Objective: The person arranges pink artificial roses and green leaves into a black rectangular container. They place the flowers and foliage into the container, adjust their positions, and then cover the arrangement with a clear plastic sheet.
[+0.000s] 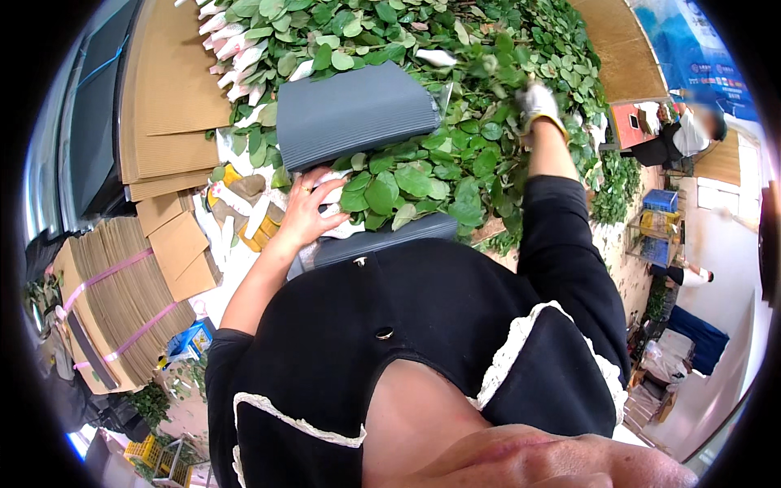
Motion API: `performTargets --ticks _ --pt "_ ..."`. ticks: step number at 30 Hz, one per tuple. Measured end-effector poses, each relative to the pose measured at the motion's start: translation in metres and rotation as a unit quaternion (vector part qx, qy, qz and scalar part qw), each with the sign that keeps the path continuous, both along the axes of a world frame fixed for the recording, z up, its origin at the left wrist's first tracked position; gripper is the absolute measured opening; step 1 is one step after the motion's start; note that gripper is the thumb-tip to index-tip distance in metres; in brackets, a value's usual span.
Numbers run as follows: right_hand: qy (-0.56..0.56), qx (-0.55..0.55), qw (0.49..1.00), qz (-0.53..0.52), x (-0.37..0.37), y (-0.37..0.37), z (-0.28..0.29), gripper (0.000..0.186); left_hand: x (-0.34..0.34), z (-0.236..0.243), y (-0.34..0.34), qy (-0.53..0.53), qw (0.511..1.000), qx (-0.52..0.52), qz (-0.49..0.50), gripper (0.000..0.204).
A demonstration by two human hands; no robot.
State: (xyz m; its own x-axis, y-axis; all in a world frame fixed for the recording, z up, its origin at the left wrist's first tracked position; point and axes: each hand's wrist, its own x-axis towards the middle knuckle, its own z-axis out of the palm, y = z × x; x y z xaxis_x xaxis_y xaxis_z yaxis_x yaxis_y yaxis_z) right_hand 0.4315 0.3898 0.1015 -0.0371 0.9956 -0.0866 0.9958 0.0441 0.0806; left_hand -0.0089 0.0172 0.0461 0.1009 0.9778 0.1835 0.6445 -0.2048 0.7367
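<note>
leafy stems (pixel 476 134) ahead, cardboard sheets (pixel 175 89) left, cardboard bundle (pixel 122 297) (also left) nearer

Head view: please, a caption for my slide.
Left hand beside a gray corrugated sheet, gloved right hand among green leaves.

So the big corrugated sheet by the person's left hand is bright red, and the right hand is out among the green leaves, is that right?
Not quite: the head view shows that the big corrugated sheet by the left hand is dark grey, not bright red. The right hand is indeed out among the green leaves.
</note>
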Motion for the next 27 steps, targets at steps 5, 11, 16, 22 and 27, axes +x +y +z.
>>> performTargets --ticks 5,11,16,22,27 --pt "0.088 0.249 0.961 0.086 0.010 -0.021 0.135 0.029 0.002 -0.004 -0.008 0.001 1.000 0.012 0.021 0.066" --pt "0.073 0.173 0.958 0.215 -0.065 -0.046 0.073 0.050 0.000 -0.009 0.002 -0.006 0.999 0.037 0.003 0.067" --pt "0.161 0.074 0.959 0.222 -0.178 -0.149 0.150 0.045 -0.002 -0.003 -0.005 -0.040 0.998 0.041 0.014 0.067" --pt "0.251 -0.403 0.705 0.526 -0.241 -0.230 0.153 0.037 -0.001 -0.008 -0.007 -0.029 0.999 0.015 0.014 0.064" --pt "0.115 -0.118 0.741 0.651 -0.246 -0.243 0.000 0.074 -0.009 0.005 -0.015 -0.182 0.978 -0.011 0.100 0.045"
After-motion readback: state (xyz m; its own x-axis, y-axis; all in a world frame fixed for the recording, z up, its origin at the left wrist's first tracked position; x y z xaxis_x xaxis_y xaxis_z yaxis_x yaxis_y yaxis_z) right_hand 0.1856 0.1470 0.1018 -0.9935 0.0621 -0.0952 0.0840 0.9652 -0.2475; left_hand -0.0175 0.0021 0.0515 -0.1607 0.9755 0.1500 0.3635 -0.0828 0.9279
